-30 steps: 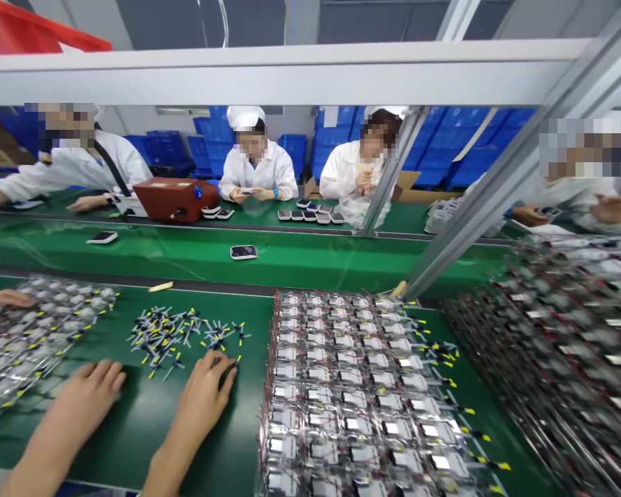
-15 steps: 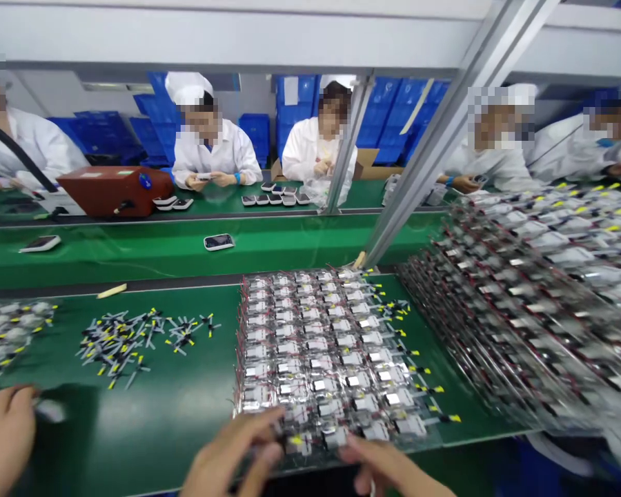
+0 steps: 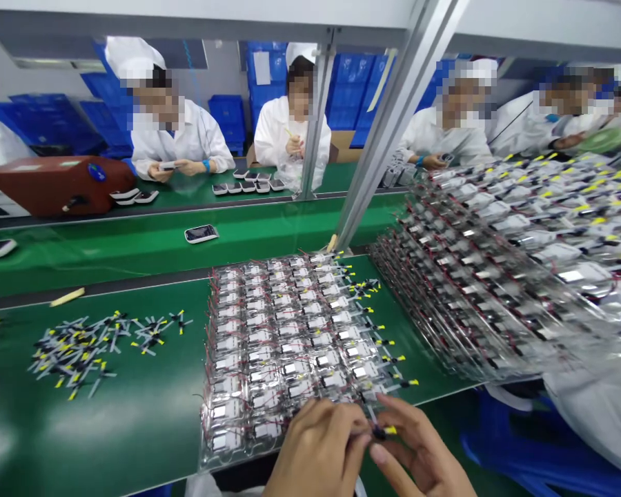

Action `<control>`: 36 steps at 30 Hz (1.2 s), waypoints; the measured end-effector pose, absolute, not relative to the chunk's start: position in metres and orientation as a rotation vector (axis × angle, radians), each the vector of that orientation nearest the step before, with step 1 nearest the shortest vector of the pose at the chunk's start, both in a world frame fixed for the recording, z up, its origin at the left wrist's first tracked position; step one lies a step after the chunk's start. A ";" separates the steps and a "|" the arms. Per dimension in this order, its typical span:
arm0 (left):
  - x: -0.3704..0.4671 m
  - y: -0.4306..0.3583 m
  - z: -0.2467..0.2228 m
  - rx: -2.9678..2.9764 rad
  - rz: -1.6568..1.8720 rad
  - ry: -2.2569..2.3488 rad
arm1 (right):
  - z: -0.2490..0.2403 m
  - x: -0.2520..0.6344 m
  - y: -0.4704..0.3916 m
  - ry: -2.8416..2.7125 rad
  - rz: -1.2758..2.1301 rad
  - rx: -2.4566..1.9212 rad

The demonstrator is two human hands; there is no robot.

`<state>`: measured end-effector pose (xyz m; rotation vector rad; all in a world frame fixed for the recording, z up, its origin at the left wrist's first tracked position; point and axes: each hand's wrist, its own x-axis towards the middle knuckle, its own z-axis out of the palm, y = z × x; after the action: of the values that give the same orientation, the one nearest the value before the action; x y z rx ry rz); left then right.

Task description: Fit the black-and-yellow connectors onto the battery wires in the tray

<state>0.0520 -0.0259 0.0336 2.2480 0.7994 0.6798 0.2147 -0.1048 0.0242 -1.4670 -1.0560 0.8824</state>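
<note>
At the front right corner of a clear plastic tray (image 3: 203, 442), my two hands meet over a small black connector piece with a yellow tip and a pale strip (image 3: 381, 433). My left hand (image 3: 318, 449) is closed, its fingertips pinched at the left side of that piece. From the right, my right hand (image 3: 427, 455) curls its thumb and fingers around the yellow-tipped end. The tray carries rows of white flat cells (image 3: 261, 373) with thin red wires; yellow-tipped ends stick out along its right edge. My fingers cover part of the front row.
A loose pile of yellow-tipped pieces (image 3: 77, 348) lies on the green table (image 3: 150, 421). Stacked filled trays (image 3: 476, 276) stand at right. Beyond runs a green conveyor (image 3: 108, 252) with a white device (image 3: 201, 234). A metal post (image 3: 383, 124) slants upward; co-workers in white sit opposite.
The view has turned right. My hands have come together at the tray's front right corner, around the small connector piece. A hand at the left edge has left the view.
</note>
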 end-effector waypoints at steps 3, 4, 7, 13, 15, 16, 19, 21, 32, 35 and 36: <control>0.053 -0.026 0.034 2.240 0.646 0.798 | 0.030 0.218 -0.100 -1.154 0.775 -1.533; 0.053 -0.025 0.035 2.242 0.634 0.812 | 0.030 0.220 -0.100 -1.167 0.743 -1.562; 0.050 -0.019 0.037 2.303 0.559 0.884 | 0.022 0.231 -0.103 -1.119 0.656 -1.675; 0.049 -0.003 0.042 2.489 0.282 0.823 | 0.012 0.243 -0.105 -1.077 0.556 -1.738; 0.051 0.001 0.044 2.459 0.254 0.795 | 0.018 0.240 -0.101 -1.122 0.509 -1.741; 0.052 0.003 0.046 2.434 0.248 0.791 | 0.021 0.239 -0.099 -1.146 0.493 -1.743; 0.054 0.007 0.049 2.398 0.214 0.771 | 0.029 0.233 -0.093 -1.203 0.472 -1.741; 0.055 0.009 0.051 2.408 0.183 0.743 | 0.030 0.231 -0.090 -1.229 0.474 -1.731; 0.060 0.012 0.052 2.545 0.095 0.722 | 0.025 0.231 -0.087 -1.271 0.520 -1.814; 0.060 0.012 0.053 2.599 0.086 0.700 | 0.025 0.234 -0.087 -1.276 0.515 -1.805; 0.060 0.013 0.053 2.605 0.094 0.693 | 0.025 0.235 -0.088 -1.278 0.520 -1.798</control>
<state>0.0603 0.0126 0.0531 2.6045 0.6933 0.0945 0.2353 -0.0875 0.0245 -1.7979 -1.2782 0.5197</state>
